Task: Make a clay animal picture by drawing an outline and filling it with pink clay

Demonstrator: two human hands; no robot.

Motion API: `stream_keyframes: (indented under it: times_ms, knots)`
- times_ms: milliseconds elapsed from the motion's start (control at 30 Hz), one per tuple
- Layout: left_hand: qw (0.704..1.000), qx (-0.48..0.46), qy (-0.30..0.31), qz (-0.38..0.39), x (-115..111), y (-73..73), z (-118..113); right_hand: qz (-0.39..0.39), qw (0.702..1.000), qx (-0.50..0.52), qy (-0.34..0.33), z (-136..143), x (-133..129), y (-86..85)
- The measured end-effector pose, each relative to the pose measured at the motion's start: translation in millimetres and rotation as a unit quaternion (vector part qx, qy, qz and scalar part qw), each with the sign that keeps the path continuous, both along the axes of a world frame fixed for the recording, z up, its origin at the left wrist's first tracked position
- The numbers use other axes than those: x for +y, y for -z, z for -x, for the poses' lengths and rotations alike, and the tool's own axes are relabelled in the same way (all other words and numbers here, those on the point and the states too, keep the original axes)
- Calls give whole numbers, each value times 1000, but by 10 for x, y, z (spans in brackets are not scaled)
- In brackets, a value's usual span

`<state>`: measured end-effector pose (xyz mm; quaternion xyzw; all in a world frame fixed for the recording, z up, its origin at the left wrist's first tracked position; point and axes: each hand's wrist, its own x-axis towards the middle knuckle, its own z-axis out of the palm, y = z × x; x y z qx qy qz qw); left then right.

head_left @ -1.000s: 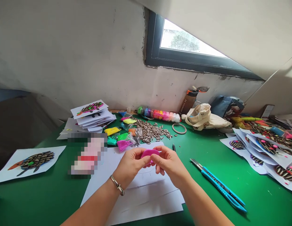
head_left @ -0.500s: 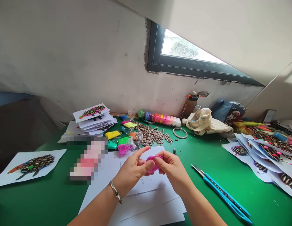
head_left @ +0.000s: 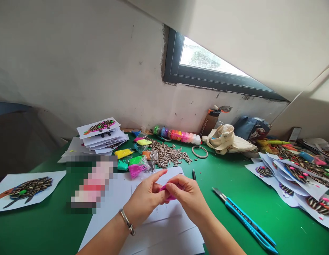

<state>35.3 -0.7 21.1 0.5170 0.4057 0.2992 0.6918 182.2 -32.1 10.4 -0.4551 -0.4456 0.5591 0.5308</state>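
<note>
Between the fingertips of both hands is a piece of magenta modelling clay (head_left: 170,194), mostly covered by the fingers. My left hand (head_left: 149,193) pinches it from the left, with the index finger stretched out above it. From the right, my right hand (head_left: 186,194) grips the same clay with thumb and curled fingers. Beneath them lie white paper sheets (head_left: 164,233) with faint pencil lines. Just beyond the hands, an open bag of magenta clay (head_left: 137,170) lies among bags of green, yellow and orange clay.
Sunflower seeds (head_left: 169,154) are heaped behind the hands. A blue utility knife (head_left: 245,219) with its blade out lies to the right, near a black pen (head_left: 194,174). Seed-picture stacks (head_left: 100,136) stand left and right. A tape ring (head_left: 200,152), bottle (head_left: 211,120) and cloth bag (head_left: 225,140) sit behind.
The clay was a flat disc showing between the fingers; now it is more folded in and less visible. The fingers have closed round it. The camera view has shifted slightly.
</note>
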Motion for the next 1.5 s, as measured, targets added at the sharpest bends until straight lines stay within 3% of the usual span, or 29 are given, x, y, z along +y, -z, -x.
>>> stream_keyframes:
  times_ms: [233, 467, 733, 900, 1133, 1333, 1500]
  knots:
    - [998, 34, 17, -51, 45, -4, 35, -12, 997, -39, 72, -42, -4, -34]
    - [993, 49, -12, -106, 33, -63, 40, 56, 998, 16, 13, -67, 26, -69]
    - [999, -1, 1, -32, 71, -45, 53, 41, 999, 2, -5, -78, 20, -41]
    - [998, 7, -22, -63, 88, -55, 34, 87, 996, 8, -21, -113, 37, -36]
    - [999, -11, 4, -52, 86, -82, 77, 84, 990, 14, -109, -93, 16, -68]
    - [996, 17, 24, -86, 109, -38, 90, 61, 989, -50, -122, -84, 5, -107]
    - [997, 19, 13, -74, 115, -4, 76, 25, 994, -81, -64, -121, 28, -52]
